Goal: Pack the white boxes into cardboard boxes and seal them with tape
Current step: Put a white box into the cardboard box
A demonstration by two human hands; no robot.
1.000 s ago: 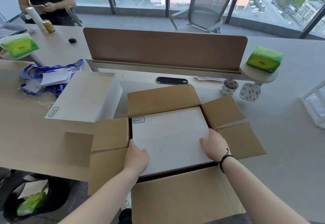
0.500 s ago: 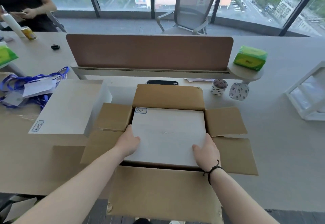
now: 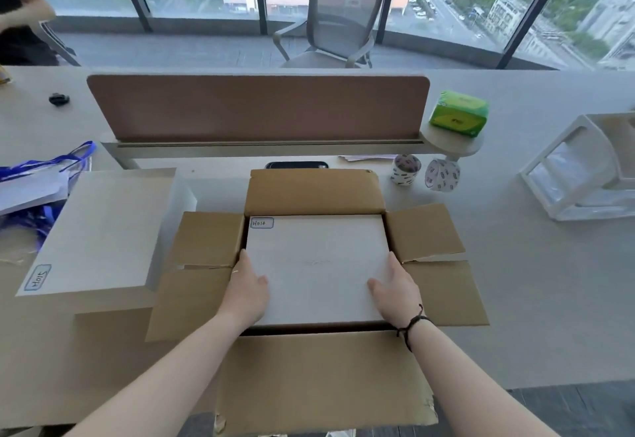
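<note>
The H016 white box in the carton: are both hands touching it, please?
Touching. The head view shows the left hand and right hand lying on the H016 white box, fingers over its side edges.

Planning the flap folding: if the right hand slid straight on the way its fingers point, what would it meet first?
The right hand points away along the white box's right edge. It would likely meet the cardboard box's far flap first, though depth is unclear.
</note>
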